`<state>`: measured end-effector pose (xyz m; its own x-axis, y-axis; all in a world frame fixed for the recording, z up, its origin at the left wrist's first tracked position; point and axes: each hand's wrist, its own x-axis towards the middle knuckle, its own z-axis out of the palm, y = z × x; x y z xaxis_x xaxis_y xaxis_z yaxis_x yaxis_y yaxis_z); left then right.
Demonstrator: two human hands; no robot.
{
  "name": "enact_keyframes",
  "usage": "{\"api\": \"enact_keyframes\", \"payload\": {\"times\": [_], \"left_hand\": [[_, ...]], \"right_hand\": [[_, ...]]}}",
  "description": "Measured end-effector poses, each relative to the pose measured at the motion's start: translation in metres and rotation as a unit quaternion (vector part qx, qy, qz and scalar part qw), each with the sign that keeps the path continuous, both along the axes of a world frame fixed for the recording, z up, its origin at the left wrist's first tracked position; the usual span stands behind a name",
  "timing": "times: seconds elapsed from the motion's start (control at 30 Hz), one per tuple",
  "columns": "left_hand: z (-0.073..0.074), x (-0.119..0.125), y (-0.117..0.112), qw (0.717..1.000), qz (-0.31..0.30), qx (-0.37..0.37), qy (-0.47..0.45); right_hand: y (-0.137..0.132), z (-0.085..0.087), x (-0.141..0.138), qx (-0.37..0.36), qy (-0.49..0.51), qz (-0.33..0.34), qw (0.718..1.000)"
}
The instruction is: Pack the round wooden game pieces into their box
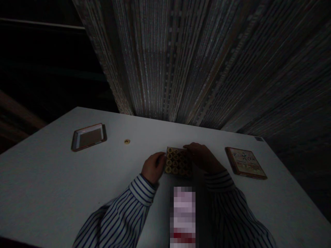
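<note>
A small, low box lies on the table in front of me, packed with rows of round xiangqi pieces marked with dark characters. My left hand is closed at the box's left side, its thumb and fingertips pinching that edge. On the far right corner are the fingers of my right hand, bent over the rim and shading the pieces there. One loose xiangqi piece rests flat on the table, left of the box and beyond my left hand.
At the far left of the white table lies an open, shallow tray-like lid. A flat case with a printed picture is at the right. Behind the table's far edge hangs a string curtain. The lighting is dim.
</note>
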<state>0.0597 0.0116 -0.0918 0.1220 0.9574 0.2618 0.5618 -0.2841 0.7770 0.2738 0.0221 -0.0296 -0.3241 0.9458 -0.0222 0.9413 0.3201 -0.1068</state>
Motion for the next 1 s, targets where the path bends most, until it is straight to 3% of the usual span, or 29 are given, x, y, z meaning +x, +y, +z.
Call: {"api": "enact_keyframes", "payload": {"times": [0.2,0.33,1.0], "left_hand": [[0.000,0.000,-0.001,0.999,-0.005,0.013,0.031],[0.000,0.000,-0.002,0.997,-0.030,0.025,0.073],[-0.003,-0.002,-0.001,0.991,-0.057,0.061,0.105]], "right_hand": [[-0.001,-0.003,0.007,0.019,-0.042,-0.067,0.997],[-0.002,-0.006,0.009,-0.018,-0.057,-0.099,0.993],[0.003,-0.010,0.007,-0.059,-0.061,-0.065,0.994]]}}
